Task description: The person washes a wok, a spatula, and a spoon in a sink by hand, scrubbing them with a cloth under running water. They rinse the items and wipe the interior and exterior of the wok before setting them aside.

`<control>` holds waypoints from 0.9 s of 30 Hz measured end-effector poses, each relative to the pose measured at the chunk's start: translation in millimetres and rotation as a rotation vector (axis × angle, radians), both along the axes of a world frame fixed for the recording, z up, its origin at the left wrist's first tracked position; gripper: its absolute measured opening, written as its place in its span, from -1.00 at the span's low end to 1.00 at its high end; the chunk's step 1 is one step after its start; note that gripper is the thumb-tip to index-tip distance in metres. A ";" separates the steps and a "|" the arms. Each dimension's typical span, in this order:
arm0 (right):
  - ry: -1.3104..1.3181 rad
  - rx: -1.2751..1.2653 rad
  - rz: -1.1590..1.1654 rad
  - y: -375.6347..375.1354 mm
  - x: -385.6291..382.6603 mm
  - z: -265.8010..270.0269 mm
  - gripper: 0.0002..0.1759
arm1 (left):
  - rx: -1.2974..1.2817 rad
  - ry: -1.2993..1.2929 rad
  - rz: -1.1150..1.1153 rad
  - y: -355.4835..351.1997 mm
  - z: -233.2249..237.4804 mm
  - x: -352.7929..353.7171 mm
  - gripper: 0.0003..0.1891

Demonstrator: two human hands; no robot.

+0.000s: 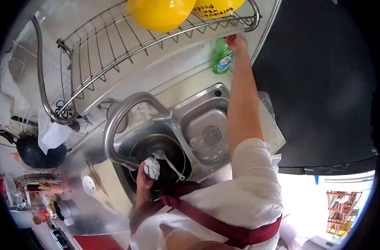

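My right hand (236,42) is closed at the top of a green detergent bottle (222,58), which stands at the back behind the sink. My left hand (145,178) holds a crumpled white cloth (152,168) over the left basin, just beneath the end of the curved faucet (110,129). Below the cloth, a dark pan (167,143) lies in that basin with a metal spatula (173,166) in it. The fingertips of my right hand are partly hidden beneath the rack.
A wire rack (115,62) with yellow bowls (160,14) hangs above the sink. The right basin (204,125) has a drain. At left are a black wok (40,152), chopsticks (97,179) and a small white dish (89,185). A large black surface (319,83) is at right.
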State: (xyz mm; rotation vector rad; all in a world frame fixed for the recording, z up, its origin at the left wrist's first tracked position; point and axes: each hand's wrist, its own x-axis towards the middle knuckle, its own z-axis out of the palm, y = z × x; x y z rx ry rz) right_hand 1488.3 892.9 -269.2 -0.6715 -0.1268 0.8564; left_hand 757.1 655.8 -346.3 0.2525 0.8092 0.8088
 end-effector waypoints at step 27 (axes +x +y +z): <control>-1.466 -0.059 0.674 -260.1 -596.4 -57.2 -0.42 | 0.208 -0.239 0.099 -27.3 6.6 31.4 -0.53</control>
